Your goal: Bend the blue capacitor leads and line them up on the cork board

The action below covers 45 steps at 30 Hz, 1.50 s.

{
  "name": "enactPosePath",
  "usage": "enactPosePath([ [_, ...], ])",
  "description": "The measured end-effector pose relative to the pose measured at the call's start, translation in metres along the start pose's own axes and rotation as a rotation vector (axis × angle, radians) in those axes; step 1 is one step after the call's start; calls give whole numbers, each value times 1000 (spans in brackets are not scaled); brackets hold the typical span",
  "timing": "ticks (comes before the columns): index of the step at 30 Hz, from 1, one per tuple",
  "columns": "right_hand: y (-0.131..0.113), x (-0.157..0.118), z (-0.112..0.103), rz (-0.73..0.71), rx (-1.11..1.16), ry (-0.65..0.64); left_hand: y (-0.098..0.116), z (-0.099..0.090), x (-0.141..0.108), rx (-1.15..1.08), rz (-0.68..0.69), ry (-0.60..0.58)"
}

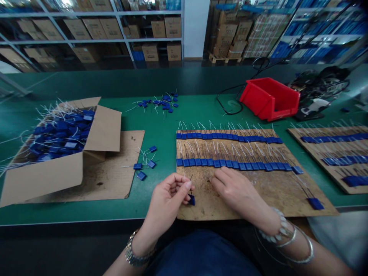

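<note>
Blue component (192, 200): small, flat, wire leads (191, 178) upward. Left grip (170, 199) pinches the leads. Right grip (235, 189) over board (276, 191), can't tell if closed.

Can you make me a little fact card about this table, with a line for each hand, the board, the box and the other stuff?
Left hand: holds a blue wire-legged component
Right hand: fingertips down at the brown board, below the lower row; can't tell if it holds anything
On the board: two rows of blue components, plus one alone near the right corner
Cardboard box: left side, open, full of blue components
Between box and board: four loose components
Behind the board: red bin
</note>
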State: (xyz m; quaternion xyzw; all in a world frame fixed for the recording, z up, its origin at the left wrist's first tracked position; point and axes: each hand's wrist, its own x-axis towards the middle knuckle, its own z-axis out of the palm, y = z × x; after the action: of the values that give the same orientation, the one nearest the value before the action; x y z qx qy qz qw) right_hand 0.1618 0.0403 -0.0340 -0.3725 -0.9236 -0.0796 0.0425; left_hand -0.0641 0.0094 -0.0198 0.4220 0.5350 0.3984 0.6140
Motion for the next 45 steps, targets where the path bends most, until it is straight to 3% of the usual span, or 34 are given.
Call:
enactPosePath([
  [8,18,20,0,70,153,-39,4,2,2,-12,16,3],
  [14,29,28,-14,76,311,-43,5,4,-1,-4,15,8],
  [16,35,25,-20,175,497,3,6,5,-3,-2,14,7],
  [21,38,9,-24,616,1411,226,8,11,-4,-31,-15,-6],
  [26,16,-1,-20,786,1806,350,9,24,-4,-105,-43,-55],
  [33,-13,0,-23,757,1885,517,11,34,-4,-119,-57,-86],
  [45,-22,2,-21,712,1943,504,16,37,-10,-138,-72,-87],
])
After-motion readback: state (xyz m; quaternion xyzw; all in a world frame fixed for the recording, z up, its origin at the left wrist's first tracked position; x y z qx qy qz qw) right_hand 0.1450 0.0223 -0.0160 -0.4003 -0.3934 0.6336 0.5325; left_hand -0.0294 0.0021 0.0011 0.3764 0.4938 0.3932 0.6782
